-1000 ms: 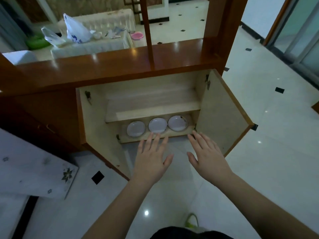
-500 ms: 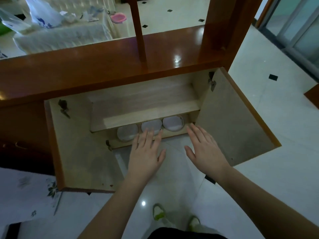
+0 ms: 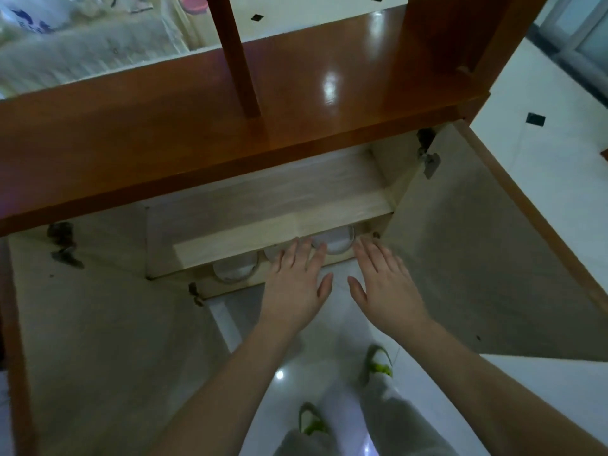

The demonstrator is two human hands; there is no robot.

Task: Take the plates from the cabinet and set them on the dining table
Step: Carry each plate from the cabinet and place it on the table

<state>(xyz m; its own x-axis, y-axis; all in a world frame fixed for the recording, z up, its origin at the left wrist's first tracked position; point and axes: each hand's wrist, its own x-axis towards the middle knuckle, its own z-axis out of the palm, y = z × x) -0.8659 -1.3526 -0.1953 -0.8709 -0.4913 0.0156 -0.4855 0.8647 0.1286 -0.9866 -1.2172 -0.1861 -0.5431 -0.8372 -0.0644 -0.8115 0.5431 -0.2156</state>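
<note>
Plates (image 3: 334, 242) inside open cabinet (image 3: 269, 195)

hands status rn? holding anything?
Left hand: open, fingers straight, holding nothing.
Right hand: open, fingers straight, holding nothing.

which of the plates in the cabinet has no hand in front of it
The leftmost plate, on the bottom shelf. The left hand covers most of the middle plate, and its fingertips overlap the right plate.
</note>
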